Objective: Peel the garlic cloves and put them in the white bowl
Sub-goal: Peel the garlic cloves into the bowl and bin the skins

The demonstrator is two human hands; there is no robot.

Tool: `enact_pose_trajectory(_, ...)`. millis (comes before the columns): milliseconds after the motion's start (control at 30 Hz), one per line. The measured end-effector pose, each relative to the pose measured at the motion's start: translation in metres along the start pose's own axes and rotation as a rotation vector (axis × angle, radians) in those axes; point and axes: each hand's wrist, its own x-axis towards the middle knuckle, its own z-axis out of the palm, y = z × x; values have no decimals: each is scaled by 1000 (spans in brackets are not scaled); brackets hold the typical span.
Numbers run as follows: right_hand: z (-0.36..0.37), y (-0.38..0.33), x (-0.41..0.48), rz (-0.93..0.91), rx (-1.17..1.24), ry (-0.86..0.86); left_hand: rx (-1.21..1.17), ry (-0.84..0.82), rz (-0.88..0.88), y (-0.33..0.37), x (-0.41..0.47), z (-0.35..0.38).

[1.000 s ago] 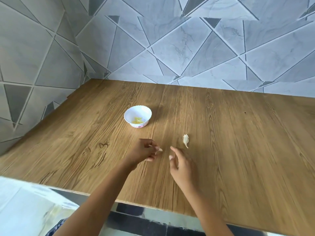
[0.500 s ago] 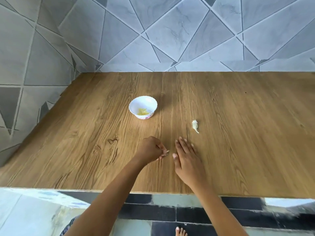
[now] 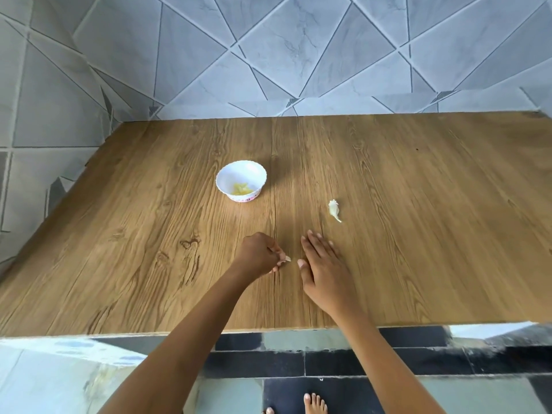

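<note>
the step in hand looked like the gap between cloves: one garlic clove [image 3: 334, 210] lay unpeeled, its papery skin and tail on, near the middle of the table [image 3: 433, 234], well in from every edge and touched by neither hand. the right hand [image 3: 324, 273] lay palm down on the wood towards the near edge, fingers straight and a little spread, holding nothing, its fingertips [image 3: 310, 234] pointing towards the clove but short of it. the left hand [image 3: 260, 255] sat just beside it, on the side of the left edge, fingers curled in and tips drawn together; whether a scrap of skin was pinched there was too small to tell. the next move, as i judged it, called for the right hand to reach forward and a little towards the right edge, pick the clove up between finger and thumb, and bring it to the left hand so the skin could be split at the tail and stripped. the white bowl [image 3: 242, 171] stood upright beyond the left hand, nearer the left edge than the clove was and apart from it. in its bottom lay a small heap of pale yellow peeled cloves [image 3: 241, 189], too blurred to count; so part of the task appeared done, with this one clove left in view.
</note>
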Motion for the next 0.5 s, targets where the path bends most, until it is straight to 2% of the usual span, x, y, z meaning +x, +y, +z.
enact_pose_trajectory(233,-3,1,0,-47,86,27,75,61,32,4,-6,3)
enact_pose_trajectory(367,-14,4,1,-86,432,162,-339,-36,23,-5,-14,-5)
enact_pose_trajectory(433,-26,0,1,-80,601,89,-416,-48,43,-6,-18,-5)
enact_pose_trajectory(500,-35,-4,5,-31,783,-57,-419,-60,62,-6,-19,-5)
